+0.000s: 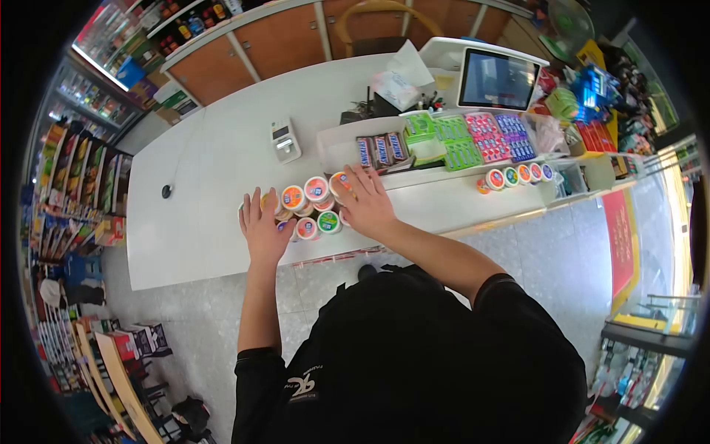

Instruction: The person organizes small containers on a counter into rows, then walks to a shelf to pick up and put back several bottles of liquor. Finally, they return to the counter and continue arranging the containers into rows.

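Note:
A cluster of small round tubs with white rims and coloured lids, orange, pink and green, stands on the white counter (200, 229). An orange-lidded tub (293, 197), a pink-lidded tub (317, 188) and a green-lidded tub (328, 221) show between my hands. My left hand (264, 228) lies over the left end of the cluster, fingers stretched and apart. At the right end, my right hand (367, 201) rests with spread fingers against another orange-lidded tub (341, 183), partly covering it. Tubs beneath my palms are partly hidden.
Behind the tubs, a white tray (333, 140) holds Snickers bars (382, 149). Green, pink and purple packs (488, 137) stand right of it. Similar tubs (519, 175) form a row at the right. A card terminal (285, 140) and a screen (499, 79) are on the counter.

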A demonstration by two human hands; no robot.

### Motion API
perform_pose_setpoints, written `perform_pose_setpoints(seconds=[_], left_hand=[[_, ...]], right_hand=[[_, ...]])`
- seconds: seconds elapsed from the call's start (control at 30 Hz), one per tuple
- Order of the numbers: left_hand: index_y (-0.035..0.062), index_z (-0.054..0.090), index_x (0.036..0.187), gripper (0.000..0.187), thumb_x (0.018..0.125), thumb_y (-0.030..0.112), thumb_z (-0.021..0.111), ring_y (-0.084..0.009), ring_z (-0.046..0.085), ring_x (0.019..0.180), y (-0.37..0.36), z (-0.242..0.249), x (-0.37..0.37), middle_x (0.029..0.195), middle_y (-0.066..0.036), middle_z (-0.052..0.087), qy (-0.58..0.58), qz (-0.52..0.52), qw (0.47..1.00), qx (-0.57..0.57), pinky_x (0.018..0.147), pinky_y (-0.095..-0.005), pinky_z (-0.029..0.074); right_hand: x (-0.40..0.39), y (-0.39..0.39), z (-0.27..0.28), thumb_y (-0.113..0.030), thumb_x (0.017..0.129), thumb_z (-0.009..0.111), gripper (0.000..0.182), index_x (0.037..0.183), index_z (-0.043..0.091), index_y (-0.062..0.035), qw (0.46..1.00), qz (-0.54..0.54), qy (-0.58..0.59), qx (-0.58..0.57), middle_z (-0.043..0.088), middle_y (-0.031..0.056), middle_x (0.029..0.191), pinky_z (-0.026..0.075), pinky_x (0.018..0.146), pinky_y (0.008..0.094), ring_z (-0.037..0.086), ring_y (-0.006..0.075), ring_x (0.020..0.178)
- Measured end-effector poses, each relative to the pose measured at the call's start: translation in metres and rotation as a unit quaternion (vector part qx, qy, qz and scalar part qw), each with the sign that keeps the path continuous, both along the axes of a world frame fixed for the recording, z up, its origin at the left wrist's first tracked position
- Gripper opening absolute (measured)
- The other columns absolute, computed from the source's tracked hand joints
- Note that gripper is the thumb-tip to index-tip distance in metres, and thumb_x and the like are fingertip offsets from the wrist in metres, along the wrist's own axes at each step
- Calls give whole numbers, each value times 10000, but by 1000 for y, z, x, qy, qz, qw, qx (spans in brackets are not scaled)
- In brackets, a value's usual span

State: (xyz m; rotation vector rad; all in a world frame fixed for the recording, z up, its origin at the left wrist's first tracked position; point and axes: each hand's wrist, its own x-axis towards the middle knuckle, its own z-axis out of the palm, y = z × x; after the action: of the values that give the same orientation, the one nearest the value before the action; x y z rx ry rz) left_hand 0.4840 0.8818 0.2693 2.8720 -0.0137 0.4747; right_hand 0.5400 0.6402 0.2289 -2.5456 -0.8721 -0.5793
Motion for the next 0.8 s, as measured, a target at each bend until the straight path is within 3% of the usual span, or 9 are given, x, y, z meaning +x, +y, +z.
perform_pose_setpoints(seconds=[0.2, 0.43, 0.63, 0.8], left_hand=[[160, 484, 1360, 806, 634, 275, 814, -412, 300, 1352, 0, 1, 19, 1423, -175, 400, 62, -24, 998, -18, 1099, -550, 234], [188, 471, 1370, 839, 619, 296, 829, -389, 281, 1369, 10, 12, 19, 1437, -172, 379, 97, -20, 995, -13, 1116, -540, 210], [183, 458, 1375, 879, 598, 337, 839, -408, 287, 1358, 46, 16, 4, 1433, -213, 367, 93, 39, 995, -2, 1102, -542, 222], [181, 441, 1389, 901, 599, 335, 845, -409, 289, 1356, 68, 11, -11, 1432, -229, 360, 92, 85, 992, -19, 1099, -524, 236]], right_hand=[[-7, 5, 14, -201, 712, 684, 638, 1310, 485, -100, 999, 23, 22, 28, 415, 143, 1387, 232, 1113, 500, 353, 320, 1320], [-11, 13, 28, -214, 718, 693, 599, 1274, 513, -83, 998, 16, 45, 46, 436, 140, 1372, 219, 1121, 498, 358, 311, 1324], [-3, 31, 39, -228, 733, 685, 601, 1288, 501, -85, 997, 53, 49, 14, 452, 102, 1365, 227, 1118, 494, 352, 289, 1329], [11, 48, 39, -269, 784, 657, 644, 1361, 425, -105, 994, 54, 51, -83, 466, 91, 1358, 188, 1132, 499, 331, 276, 1349]])
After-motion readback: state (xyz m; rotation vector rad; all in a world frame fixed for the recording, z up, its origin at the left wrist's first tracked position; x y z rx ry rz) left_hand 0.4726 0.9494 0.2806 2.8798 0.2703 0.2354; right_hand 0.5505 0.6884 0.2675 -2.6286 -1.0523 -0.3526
